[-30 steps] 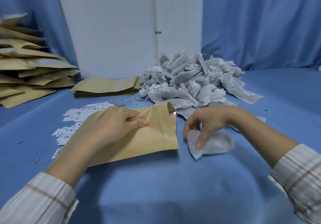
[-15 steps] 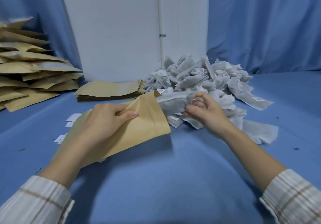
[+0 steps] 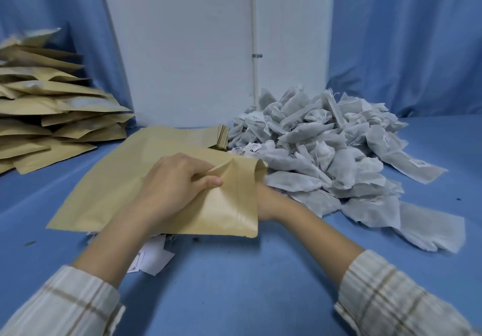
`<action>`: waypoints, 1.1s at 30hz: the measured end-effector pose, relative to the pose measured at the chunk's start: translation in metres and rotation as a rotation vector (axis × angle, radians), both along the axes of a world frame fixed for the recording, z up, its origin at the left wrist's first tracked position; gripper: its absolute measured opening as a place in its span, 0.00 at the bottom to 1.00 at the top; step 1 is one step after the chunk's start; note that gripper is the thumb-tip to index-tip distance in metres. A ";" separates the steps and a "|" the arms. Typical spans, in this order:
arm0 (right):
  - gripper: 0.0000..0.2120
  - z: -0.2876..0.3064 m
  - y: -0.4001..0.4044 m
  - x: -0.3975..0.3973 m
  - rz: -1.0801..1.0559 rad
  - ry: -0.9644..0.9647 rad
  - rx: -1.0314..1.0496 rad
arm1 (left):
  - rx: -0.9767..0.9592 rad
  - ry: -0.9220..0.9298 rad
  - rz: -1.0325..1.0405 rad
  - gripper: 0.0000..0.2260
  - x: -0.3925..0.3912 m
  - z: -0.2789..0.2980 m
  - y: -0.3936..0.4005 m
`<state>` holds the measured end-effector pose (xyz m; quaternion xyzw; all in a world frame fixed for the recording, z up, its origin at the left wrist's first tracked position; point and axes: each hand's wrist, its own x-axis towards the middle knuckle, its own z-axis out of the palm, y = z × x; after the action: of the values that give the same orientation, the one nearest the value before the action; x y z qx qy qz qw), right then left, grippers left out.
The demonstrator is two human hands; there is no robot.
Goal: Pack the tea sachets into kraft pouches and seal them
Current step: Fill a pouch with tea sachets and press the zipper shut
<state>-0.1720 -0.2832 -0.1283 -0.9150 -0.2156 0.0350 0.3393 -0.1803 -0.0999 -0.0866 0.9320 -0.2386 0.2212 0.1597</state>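
1. The left hand [image 3: 180,184] gripped the kraft pouch [image 3: 146,184] near its open mouth, thumb pinching the top layer up, fingers curled over the paper.
2. The pouch lay flat on the blue table [image 3: 247,283], mouth turned toward the heap of sachets [image 3: 320,153] and just short of it.
3. The right hand [image 3: 263,202] went in at the pouch mouth, and only the heel of the hand and the wrist showed beside the paper edge. Fingers hidden inside, so whether they held anything could not be told.
4. What the pouch held could not be seen; its paper hid it.
5. One sachet [image 3: 433,231] lay alone, flat on the table, on the near right side of the heap.
6. Left of the heap, a neat stack of pouches [image 3: 221,137] peeked out behind the one in hand.
7. Farther left of the heap, a tall pile of puffed-up pouches [image 3: 52,116] sat against the blue curtain [image 3: 404,43].
8. Small white paper tags [image 3: 154,260] poked out from under the held pouch, well to the near left of the heap.
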 end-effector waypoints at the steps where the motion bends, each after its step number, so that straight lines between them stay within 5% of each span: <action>1: 0.06 -0.001 -0.003 0.002 0.010 -0.088 0.106 | -0.007 0.017 0.047 0.15 0.004 -0.003 0.006; 4: 0.12 -0.006 -0.033 0.015 -0.208 -0.326 0.221 | -0.121 0.071 0.141 0.18 0.011 -0.016 0.020; 9: 0.18 -0.014 -0.082 0.031 -0.454 -0.555 -0.604 | -0.161 0.114 0.157 0.18 0.019 -0.031 0.019; 11: 0.17 -0.015 -0.082 0.030 -0.487 -0.576 -0.670 | -0.163 0.102 0.144 0.18 0.022 -0.033 0.016; 17: 0.04 0.002 -0.083 0.020 -0.341 -0.876 -0.142 | -0.182 0.076 0.142 0.17 0.027 -0.031 0.021; 25: 0.07 0.004 -0.034 0.009 -0.104 -0.937 0.090 | -0.407 0.242 0.018 0.06 0.022 -0.014 0.022; 27: 0.04 0.004 -0.013 0.009 -0.122 -0.739 0.201 | -0.421 0.233 -0.037 0.13 0.017 -0.016 0.014; 31: 0.16 0.003 0.020 0.022 -0.187 -0.125 0.263 | -0.430 0.162 -0.060 0.18 0.012 -0.020 0.007; 33: 0.14 0.006 0.026 0.027 -0.064 0.033 0.109 | -0.460 0.129 -0.091 0.18 0.010 -0.021 0.007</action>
<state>-0.1454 -0.2573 -0.1228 -0.9009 -0.1819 0.0275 0.3932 -0.1701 -0.0924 -0.1074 0.8716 -0.2128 0.2021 0.3925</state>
